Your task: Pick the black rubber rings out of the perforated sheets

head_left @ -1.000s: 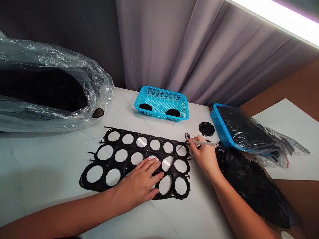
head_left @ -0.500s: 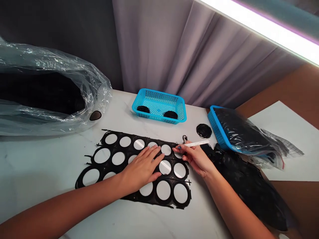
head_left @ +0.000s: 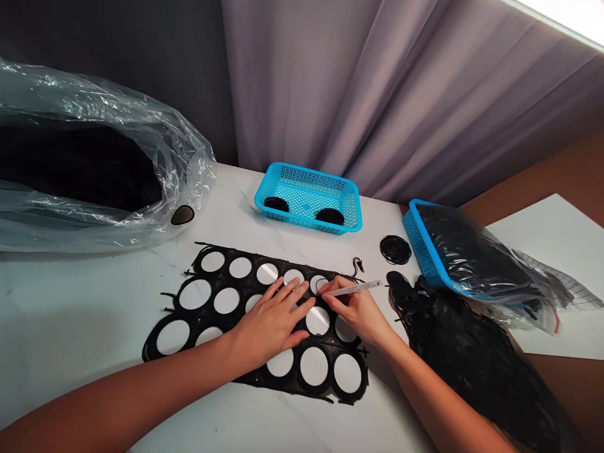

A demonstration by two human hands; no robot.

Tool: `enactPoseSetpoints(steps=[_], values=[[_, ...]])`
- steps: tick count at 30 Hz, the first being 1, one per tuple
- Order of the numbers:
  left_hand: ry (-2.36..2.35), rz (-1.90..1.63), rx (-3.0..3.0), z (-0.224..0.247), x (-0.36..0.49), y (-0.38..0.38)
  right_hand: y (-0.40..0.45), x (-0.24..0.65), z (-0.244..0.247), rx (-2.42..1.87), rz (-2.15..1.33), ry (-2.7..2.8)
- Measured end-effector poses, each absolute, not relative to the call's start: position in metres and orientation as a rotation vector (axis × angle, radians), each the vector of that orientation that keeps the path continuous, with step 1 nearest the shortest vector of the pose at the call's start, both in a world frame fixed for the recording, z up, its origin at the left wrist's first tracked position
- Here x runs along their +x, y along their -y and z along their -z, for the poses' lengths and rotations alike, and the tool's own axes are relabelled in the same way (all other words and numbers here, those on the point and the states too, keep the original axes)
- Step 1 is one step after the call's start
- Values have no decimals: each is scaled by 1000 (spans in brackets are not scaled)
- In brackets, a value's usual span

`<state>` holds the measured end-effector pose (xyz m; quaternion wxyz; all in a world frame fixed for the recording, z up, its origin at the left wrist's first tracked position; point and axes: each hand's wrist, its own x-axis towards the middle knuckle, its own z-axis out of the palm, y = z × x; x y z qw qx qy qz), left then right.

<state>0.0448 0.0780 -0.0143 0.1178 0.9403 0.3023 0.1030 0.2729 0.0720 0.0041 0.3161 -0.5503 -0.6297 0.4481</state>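
A black sheet (head_left: 283, 327) with rows of round holes lies flat on the white table (head_left: 94, 296), whose surface shows through the holes. My left hand (head_left: 274, 318) rests palm down on its middle, fingers spread, holding nothing. In my right hand (head_left: 356, 308) is a thin whitish stick-like tool (head_left: 358, 287), pinched between the fingers, its inner end near a hole in the upper right of the sheet. A thin dark line curves by the fingertips there. Just beyond the sheet's upper right edge lies a small dark scrap (head_left: 358, 264).
A blue basket (head_left: 306, 220) holding black coils stands at the back. Another black coil (head_left: 395, 250) lies right of it, near a second blue basket (head_left: 418, 242) with bagged black material. Black material (head_left: 476, 358) fills the right side; a large clear bag (head_left: 189, 151) sits left.
My right hand has moved a little left and down over the sheet, with the tool now lower and nearer the hole. My left hand stays in place on the sheet. The view has shifted slightly.
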Motion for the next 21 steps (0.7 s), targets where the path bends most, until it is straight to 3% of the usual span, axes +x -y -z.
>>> enactPoseSetpoints(steps=[6, 14, 19, 21], values=[[-895, -330, 2801, 17, 44, -77, -72, 275, 5, -1424, -1070, 1767], [-902, -412, 2738, 22, 43, -76, -59, 277, 11, -1303, -310, 2382], [-890, -369, 2724, 21, 42, -76, -93, 319, 4, -1661, 119, 1924], [-879, -352, 2716, 21, 42, -76, -104, 334, -1, -1761, 145, 1731]])
